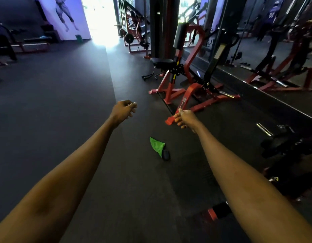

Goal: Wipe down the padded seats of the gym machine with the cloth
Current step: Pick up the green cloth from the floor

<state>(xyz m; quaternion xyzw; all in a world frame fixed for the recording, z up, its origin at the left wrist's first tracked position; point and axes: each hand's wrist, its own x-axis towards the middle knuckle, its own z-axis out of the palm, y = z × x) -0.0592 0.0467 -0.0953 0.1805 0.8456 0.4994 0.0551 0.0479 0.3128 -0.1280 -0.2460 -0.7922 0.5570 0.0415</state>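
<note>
Two bare arms [64,181] are stretched over the dark floor [64,102]. The left hand [124,109] and the right hand [184,118] are curled in; nothing is held. The green cloth [158,146] is left on the floor between the arms. A red machine [190,88] with a black seat [162,63] is seen ahead.

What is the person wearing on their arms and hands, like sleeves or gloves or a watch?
Nothing that shows. Both arms are bare all the way to the bottom edge of the picture, with no sleeves in view. The left hand and the right hand have no gloves, and neither wrist shows a watch, band or bracelet.
</note>
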